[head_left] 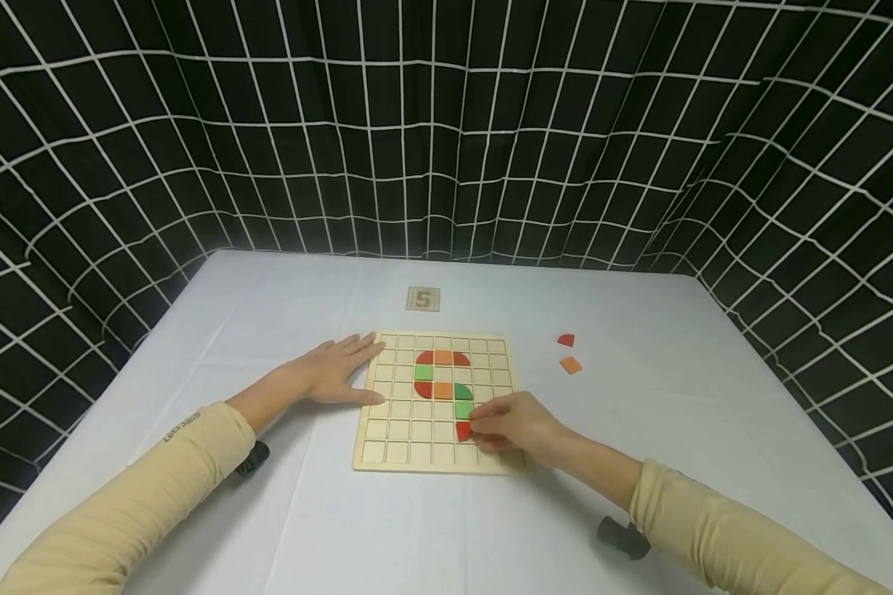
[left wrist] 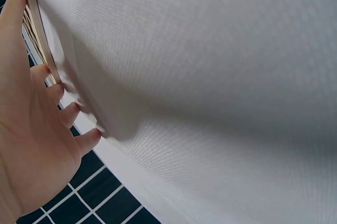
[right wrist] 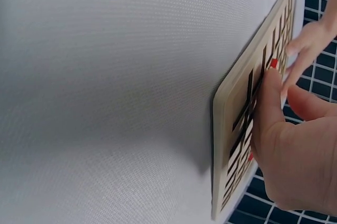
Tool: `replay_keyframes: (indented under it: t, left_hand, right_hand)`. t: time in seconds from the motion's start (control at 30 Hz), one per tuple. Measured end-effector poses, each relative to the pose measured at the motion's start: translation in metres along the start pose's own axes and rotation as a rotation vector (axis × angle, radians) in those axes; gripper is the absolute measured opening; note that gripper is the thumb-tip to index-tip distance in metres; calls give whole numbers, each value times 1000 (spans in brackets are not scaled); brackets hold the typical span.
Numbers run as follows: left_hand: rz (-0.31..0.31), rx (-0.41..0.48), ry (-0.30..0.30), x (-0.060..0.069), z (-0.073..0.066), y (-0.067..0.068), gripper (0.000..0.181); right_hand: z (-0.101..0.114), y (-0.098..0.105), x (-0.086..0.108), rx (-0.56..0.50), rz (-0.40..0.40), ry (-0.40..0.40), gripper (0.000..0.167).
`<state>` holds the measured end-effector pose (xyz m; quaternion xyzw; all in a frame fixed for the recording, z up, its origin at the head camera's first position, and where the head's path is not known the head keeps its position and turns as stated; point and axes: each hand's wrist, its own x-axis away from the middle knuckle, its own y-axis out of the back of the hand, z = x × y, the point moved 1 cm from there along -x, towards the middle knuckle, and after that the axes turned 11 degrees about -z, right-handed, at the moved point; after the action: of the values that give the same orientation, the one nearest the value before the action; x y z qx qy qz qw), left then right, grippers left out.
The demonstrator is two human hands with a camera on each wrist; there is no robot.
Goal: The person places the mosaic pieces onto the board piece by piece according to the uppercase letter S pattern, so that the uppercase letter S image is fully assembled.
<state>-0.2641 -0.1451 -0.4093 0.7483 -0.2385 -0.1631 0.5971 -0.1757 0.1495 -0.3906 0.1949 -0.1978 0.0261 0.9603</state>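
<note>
A square wooden grid board (head_left: 409,430) lies on the table, with coloured tiles set in an S-like curve. Among them are an orange square tile (head_left: 442,357), a light green square tile (head_left: 423,373) and a dark green quarter-round tile (head_left: 462,391). My right hand (head_left: 519,426) pinches a red quarter-round tile (head_left: 464,432) at the lower end of the curve; in the right wrist view a bit of red tile (right wrist: 274,62) shows by the thumb tip. Fingers spread, my left hand (head_left: 333,372) rests against the board's left edge; the left wrist view shows this hand (left wrist: 37,108) along the rim.
A small square card (head_left: 422,299) with an S-shaped pattern lies beyond the board. To the right are a loose red quarter-round tile (head_left: 566,340) and an orange square tile (head_left: 570,364). White cloth covers the table (head_left: 677,397); a black gridded curtain (head_left: 432,132) surrounds it.
</note>
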Motion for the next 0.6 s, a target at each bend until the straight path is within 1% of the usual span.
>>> replay_keyframes:
  t: [0.13,0.3,0.6]
  left_hand:
    - [-2,0,-3,0,0,0,98]
    - [-6,-6,-5,0,1,-1,98]
    - [-4,-5,-3,0,1,-1,98]
  right_hand:
    - [0,1,2,-9,35,3,21]
    - [-1,-1,2,-41,69,-29,26]
    - [-3,-2,1,-114,99,-32,24]
